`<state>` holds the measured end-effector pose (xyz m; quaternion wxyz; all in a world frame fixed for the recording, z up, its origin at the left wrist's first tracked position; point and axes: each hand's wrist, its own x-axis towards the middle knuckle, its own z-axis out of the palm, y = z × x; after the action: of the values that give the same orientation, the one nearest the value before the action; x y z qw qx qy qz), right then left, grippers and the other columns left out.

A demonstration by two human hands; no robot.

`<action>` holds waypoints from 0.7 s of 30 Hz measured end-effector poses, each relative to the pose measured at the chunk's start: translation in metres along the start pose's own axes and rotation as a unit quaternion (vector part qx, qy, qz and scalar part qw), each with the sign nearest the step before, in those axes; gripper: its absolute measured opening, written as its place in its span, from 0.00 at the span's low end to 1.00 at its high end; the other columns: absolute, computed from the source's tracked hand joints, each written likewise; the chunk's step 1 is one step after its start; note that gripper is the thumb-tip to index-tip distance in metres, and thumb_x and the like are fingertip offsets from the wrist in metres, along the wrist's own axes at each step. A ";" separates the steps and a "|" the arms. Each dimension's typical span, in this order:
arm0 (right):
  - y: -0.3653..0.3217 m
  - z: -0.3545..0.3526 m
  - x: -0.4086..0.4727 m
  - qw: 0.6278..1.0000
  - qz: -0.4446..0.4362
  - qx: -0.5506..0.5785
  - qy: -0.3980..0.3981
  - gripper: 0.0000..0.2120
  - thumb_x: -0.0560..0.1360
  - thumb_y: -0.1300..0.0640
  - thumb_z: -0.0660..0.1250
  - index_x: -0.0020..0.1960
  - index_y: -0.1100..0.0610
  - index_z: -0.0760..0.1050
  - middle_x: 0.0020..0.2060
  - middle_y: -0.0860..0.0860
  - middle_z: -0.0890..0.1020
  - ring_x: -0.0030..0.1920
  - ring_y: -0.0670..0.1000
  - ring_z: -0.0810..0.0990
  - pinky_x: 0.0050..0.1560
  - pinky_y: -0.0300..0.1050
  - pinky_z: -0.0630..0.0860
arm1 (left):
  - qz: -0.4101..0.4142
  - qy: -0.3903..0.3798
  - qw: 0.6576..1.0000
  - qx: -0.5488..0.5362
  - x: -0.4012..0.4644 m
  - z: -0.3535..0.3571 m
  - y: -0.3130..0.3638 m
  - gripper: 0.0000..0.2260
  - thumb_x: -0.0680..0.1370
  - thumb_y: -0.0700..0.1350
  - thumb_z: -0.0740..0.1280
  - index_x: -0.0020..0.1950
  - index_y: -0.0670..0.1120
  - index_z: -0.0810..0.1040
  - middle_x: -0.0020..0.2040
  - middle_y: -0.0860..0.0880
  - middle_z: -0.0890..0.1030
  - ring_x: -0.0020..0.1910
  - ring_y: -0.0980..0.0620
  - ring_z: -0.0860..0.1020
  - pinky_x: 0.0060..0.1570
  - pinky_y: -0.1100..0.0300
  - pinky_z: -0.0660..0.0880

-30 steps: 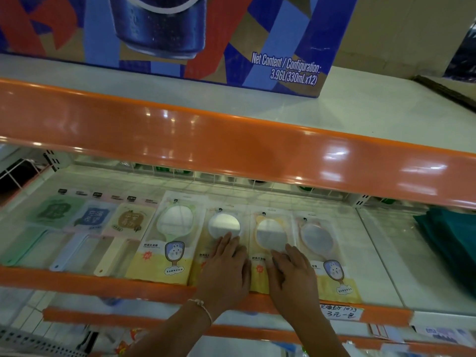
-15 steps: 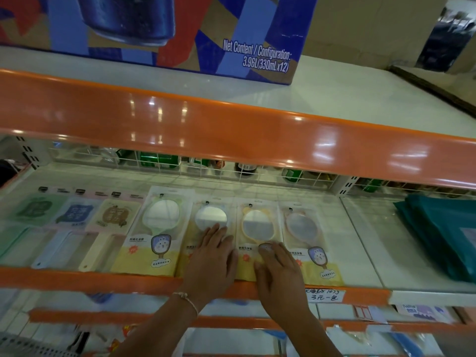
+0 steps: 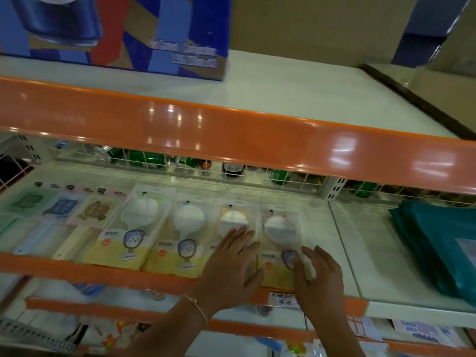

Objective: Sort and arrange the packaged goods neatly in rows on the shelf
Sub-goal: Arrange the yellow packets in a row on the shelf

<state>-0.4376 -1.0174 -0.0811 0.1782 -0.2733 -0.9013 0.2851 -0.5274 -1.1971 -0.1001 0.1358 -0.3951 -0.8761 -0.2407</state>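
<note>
Several packaged hand mirrors lie flat in a row on the white shelf [image 3: 342, 253] behind its orange front lip. My left hand [image 3: 229, 269] lies flat with straight fingers on the third mirror pack [image 3: 233, 217]. My right hand [image 3: 318, 276] rests with spread fingers on the lower right part of the fourth mirror pack [image 3: 277, 228], at the row's right end. The two packs to the left, a larger one [image 3: 128, 228] and a second one [image 3: 177, 240], are untouched. Left of them lie three flat packs, green [image 3: 27, 202], blue [image 3: 63, 206] and tan [image 3: 96, 210].
A stack of teal plastic packs [image 3: 443, 243] lies at the shelf's right. A wire back rail [image 3: 257, 176] with green bottles behind it closes the shelf's rear. The orange-edged upper shelf [image 3: 231, 135] overhangs, bearing a blue drinks carton [image 3: 116, 32]. A handwritten price tag [image 3: 283, 298] hangs on the lip.
Both hands have shifted one pack to the right: the left from the second mirror pack to the third, the right from the third to the fourth. The view swung too.
</note>
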 end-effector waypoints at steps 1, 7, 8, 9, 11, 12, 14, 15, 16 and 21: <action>0.003 -0.003 0.003 1.000 -0.009 0.008 -0.023 0.15 0.76 0.54 0.68 0.62 0.57 0.79 0.65 0.60 0.76 0.67 0.61 0.71 0.67 0.53 0.67 | -0.008 0.000 1.000 0.008 0.008 0.004 0.008 0.23 0.77 0.57 0.61 0.66 0.44 0.76 0.70 0.45 0.72 0.74 0.47 0.63 0.73 0.47 0.61; 0.027 -0.012 0.022 0.986 -0.038 0.050 -0.152 0.20 0.77 0.52 0.66 0.67 0.57 0.73 0.62 0.53 0.77 0.63 0.52 0.73 0.62 0.40 0.67 | -0.148 0.006 0.988 0.051 0.018 0.018 0.012 0.21 0.78 0.49 0.55 0.64 0.41 0.76 0.66 0.41 0.76 0.70 0.41 0.69 0.70 0.43 0.64; 0.031 -0.013 0.024 0.984 -0.040 0.062 -0.162 0.20 0.77 0.52 0.66 0.66 0.57 0.72 0.61 0.52 0.78 0.61 0.52 0.74 0.61 0.39 0.67 | -0.169 0.014 0.984 0.051 0.013 0.019 0.009 0.21 0.78 0.49 0.53 0.64 0.41 0.77 0.65 0.41 0.76 0.69 0.42 0.70 0.71 0.44 0.64; 0.034 -0.014 0.025 0.983 -0.044 0.071 -0.166 0.20 0.76 0.52 0.66 0.66 0.56 0.72 0.60 0.51 0.78 0.60 0.51 0.74 0.61 0.40 0.68 | -0.187 0.024 0.981 0.048 0.009 0.020 0.008 0.21 0.78 0.48 0.53 0.62 0.40 0.78 0.64 0.41 0.77 0.69 0.42 0.71 0.71 0.45 0.64; 0.040 -0.016 0.026 0.980 -0.052 0.085 -0.172 0.20 0.76 0.52 0.66 0.66 0.56 0.72 0.59 0.51 0.77 0.60 0.51 0.74 0.61 0.41 0.69 | -0.208 0.051 0.976 0.035 0.001 0.022 0.011 0.20 0.78 0.47 0.53 0.60 0.39 0.79 0.62 0.41 0.79 0.67 0.43 0.72 0.70 0.45 0.65; 0.041 -0.017 0.025 0.979 -0.056 0.092 -0.174 0.19 0.77 0.53 0.66 0.66 0.56 0.72 0.59 0.50 0.77 0.59 0.51 0.75 0.60 0.40 0.69 | -0.213 0.062 0.975 0.030 -0.001 0.023 0.015 0.20 0.78 0.46 0.54 0.59 0.39 0.79 0.62 0.41 0.79 0.67 0.42 0.72 0.70 0.45 0.65; 0.044 -0.018 0.024 0.976 -0.066 0.105 -0.178 0.18 0.77 0.54 0.67 0.65 0.56 0.72 0.57 0.49 0.76 0.57 0.50 0.75 0.57 0.38 0.69 | -0.211 0.075 0.974 0.028 -0.004 0.025 0.022 0.19 0.79 0.45 0.54 0.58 0.38 0.80 0.61 0.41 0.79 0.66 0.42 0.72 0.69 0.44 0.65; 0.045 -0.018 0.024 0.975 -0.067 0.111 -0.183 0.17 0.77 0.54 0.67 0.65 0.55 0.72 0.56 0.48 0.76 0.55 0.49 0.76 0.55 0.37 0.70 | -0.210 0.076 0.974 0.030 -0.004 0.027 0.024 0.18 0.79 0.44 0.55 0.58 0.38 0.80 0.61 0.40 0.79 0.67 0.41 0.72 0.69 0.44 0.65; 0.045 -0.018 0.023 0.973 -0.068 0.117 -0.188 0.16 0.77 0.55 0.66 0.63 0.53 0.73 0.54 0.47 0.76 0.53 0.48 0.76 0.53 0.37 0.71 | -0.210 0.072 0.974 0.034 -0.005 0.029 0.025 0.18 0.79 0.44 0.55 0.58 0.39 0.80 0.61 0.40 0.79 0.67 0.41 0.72 0.69 0.44 0.65; 0.044 -0.016 0.019 0.972 -0.074 0.130 -0.183 0.11 0.77 0.57 0.66 0.59 0.51 0.74 0.46 0.44 0.75 0.46 0.45 0.77 0.46 0.35 0.73 | -0.224 0.046 0.972 0.055 -0.004 0.032 0.023 0.19 0.81 0.47 0.53 0.60 0.40 0.79 0.63 0.41 0.78 0.69 0.43 0.70 0.72 0.46 0.62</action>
<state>-0.4280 -0.9697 -0.0927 0.0650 -0.1235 -0.8916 0.4307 -0.5084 -1.1693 -0.1220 0.1407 -0.1693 -0.9469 -0.2343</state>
